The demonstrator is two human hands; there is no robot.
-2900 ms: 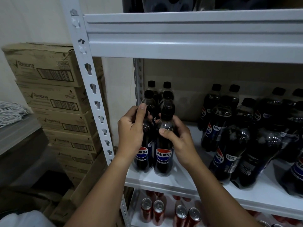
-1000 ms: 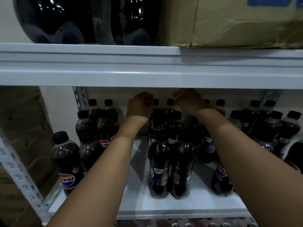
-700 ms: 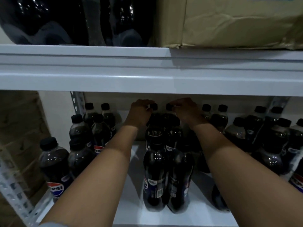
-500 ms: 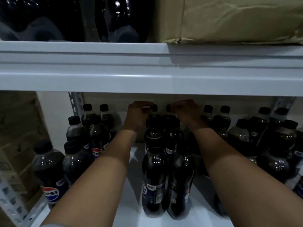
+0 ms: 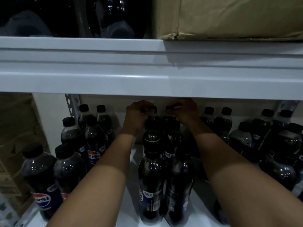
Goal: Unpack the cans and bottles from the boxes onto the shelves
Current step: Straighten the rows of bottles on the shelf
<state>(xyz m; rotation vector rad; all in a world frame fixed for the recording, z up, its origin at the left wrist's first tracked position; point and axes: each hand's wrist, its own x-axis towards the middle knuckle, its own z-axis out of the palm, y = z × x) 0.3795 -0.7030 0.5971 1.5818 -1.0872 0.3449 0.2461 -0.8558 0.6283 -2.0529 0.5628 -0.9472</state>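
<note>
Dark Pepsi bottles with black caps stand in rows on the white shelf [image 5: 129, 215]. A double row of bottles [image 5: 152, 182] runs back through the middle. Deep under the upper shelf, my left hand [image 5: 136, 117] grips the cap end of the rear left bottle [image 5: 151, 109] of that row. My right hand [image 5: 186, 112] grips the cap end of the rear right bottle [image 5: 170, 108]. Both forearms reach in on either side of the row. The bodies of the two gripped bottles are hidden behind the bottles in front.
More Pepsi bottles stand at the left [image 5: 72, 167] and at the right [image 5: 278, 145]. The upper shelf beam [image 5: 147, 76] hangs low over my hands. Above it sit large dark bottles [image 5: 49, 15] and a cardboard box [image 5: 229, 17]. Stacked cartons [image 5: 14, 145] are left of the rack.
I left the two bottles at the shelf's left front and reached both hands to the back of the middle row. Over the last second the camera dipped and my hands stayed at the rear caps.
</note>
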